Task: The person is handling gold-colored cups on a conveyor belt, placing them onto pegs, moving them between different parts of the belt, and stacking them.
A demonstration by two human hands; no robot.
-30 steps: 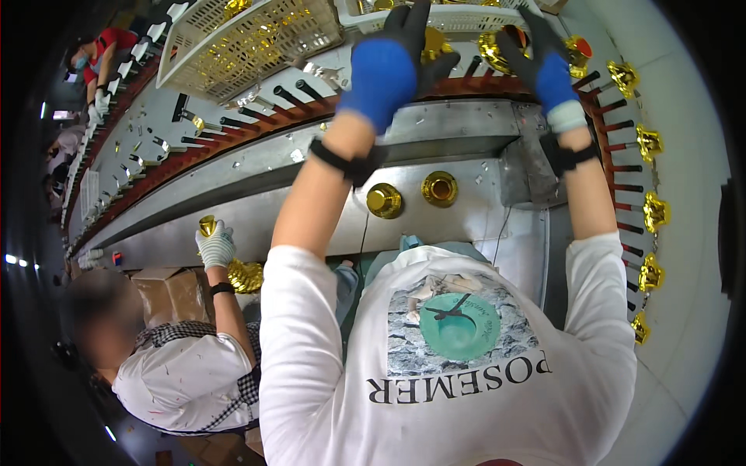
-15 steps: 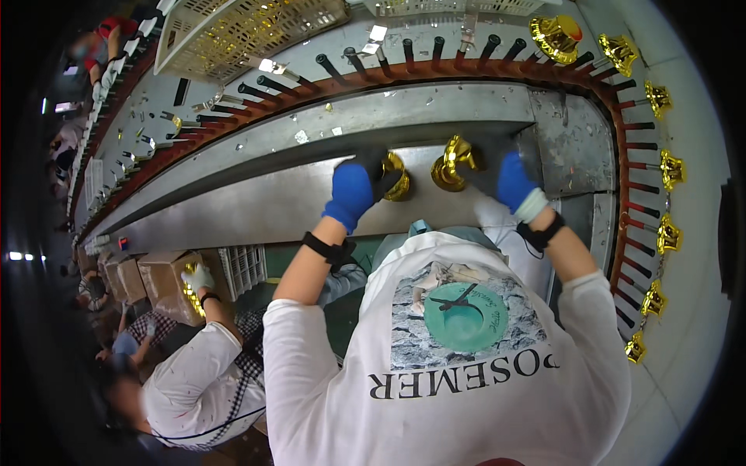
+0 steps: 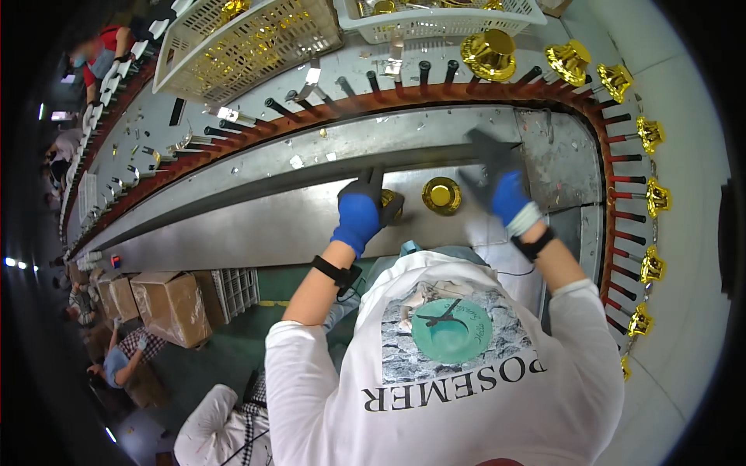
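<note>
My left hand, in a black glove with a blue cuff, is closed at the middle of the steel bench. It grips a shiny gold flared cup, which its fingers partly cover. A second gold flared cup stands on the bench between my hands, its round opening showing. To the right of that cup, my right hand is open and blurred, its thumb and fingers spread and nothing in them.
A curved rust-coloured conveyor track with black-tipped rods wraps the far and right sides. Several gold flared pieces ride on it. White plastic baskets stand behind. Cardboard boxes and co-workers are at the left.
My right hand has let go of its gold cup, now on the bench, and moved away from it. My left hand has shifted slightly nearer. The gold pieces on the conveyor have moved along.
</note>
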